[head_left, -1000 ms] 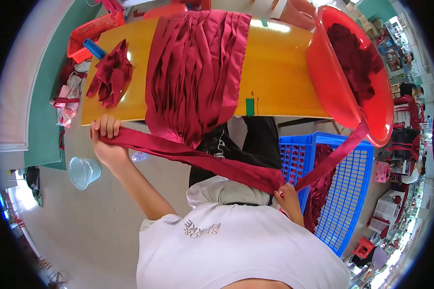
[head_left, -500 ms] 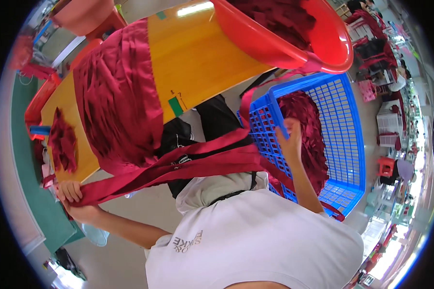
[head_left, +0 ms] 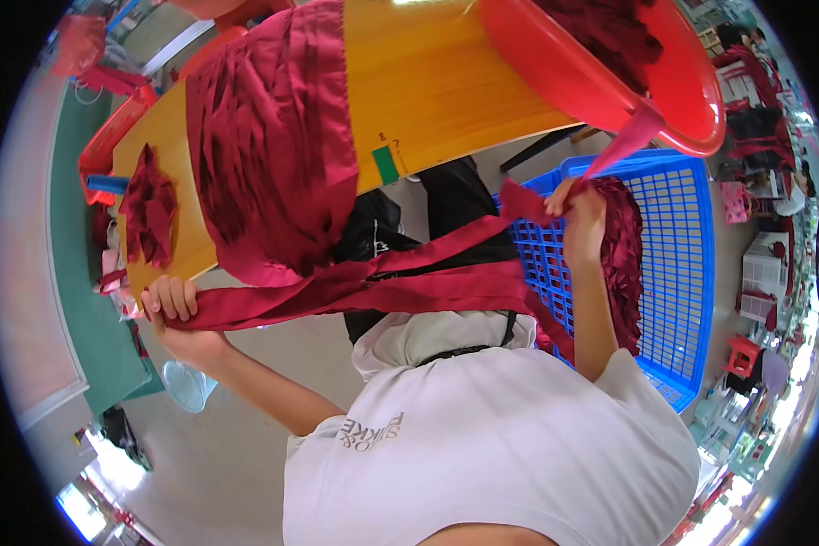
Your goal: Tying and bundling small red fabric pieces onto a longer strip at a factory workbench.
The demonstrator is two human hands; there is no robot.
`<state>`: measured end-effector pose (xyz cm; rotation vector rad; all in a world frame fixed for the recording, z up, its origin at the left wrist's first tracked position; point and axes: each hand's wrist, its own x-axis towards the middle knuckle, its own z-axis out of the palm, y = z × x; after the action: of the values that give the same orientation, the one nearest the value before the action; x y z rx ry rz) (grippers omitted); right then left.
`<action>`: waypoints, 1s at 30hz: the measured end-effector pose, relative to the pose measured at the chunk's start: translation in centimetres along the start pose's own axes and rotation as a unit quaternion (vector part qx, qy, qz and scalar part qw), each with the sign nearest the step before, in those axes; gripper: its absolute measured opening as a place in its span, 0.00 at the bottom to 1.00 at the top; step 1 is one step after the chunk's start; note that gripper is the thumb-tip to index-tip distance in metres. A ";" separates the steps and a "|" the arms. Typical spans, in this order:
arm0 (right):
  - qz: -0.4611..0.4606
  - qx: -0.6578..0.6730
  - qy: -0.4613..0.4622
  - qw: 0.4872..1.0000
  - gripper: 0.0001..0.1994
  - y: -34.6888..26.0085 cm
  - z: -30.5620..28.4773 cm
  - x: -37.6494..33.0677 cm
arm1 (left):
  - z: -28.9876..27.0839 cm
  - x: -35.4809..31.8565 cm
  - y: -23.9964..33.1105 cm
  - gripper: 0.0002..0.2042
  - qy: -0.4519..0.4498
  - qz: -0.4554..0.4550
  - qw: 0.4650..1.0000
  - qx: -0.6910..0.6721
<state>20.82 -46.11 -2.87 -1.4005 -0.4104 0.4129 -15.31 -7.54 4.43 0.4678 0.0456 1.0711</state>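
Note:
My left hand is closed round the ends of dark red fabric strips, out past the table's left front edge. These strips stretch rightward in front of my body. My right hand pinches another dark red fabric strip above the near rim of the blue basket. From there the strip also runs up to the rim of the red basin. A thick bundle of dark red strips lies across the table and hangs over its front edge.
The yellow wooden table carries a small dark red scrap pile at left and a green tape mark. Gathered red fabric fills part of the basket; more cloth lies in the basin. A red stool stands far right.
My right hand, earlier loosely spread by the basket, has risen and closed on a strip, lifting it. My left hand still grips its strips. The whole view has shifted right and up.

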 end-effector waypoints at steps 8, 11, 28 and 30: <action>0.472 -0.121 0.245 0.838 0.10 19.6 -10.0 -17.0 | -0.2 -0.1 0.7 0.13 0.052 0.030 0.998 0.031; 0.390 -0.330 0.048 0.858 0.12 18.3 -8.7 -18.4 | 1.2 0.8 -0.2 0.14 0.021 0.006 0.999 0.029; -0.004 -0.003 -0.343 0.939 0.22 -13.4 18.7 -0.5 | 22.7 5.6 -14.8 0.22 -0.368 -0.376 0.849 0.051; 0.070 0.000 -0.416 0.907 0.09 -15.6 18.1 0.1 | 24.3 6.0 -15.6 0.24 -0.201 -0.342 0.896 0.198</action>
<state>12.28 -32.54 14.90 -1.1993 -1.0019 1.1387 6.96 -16.92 21.35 0.9527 0.0558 0.2483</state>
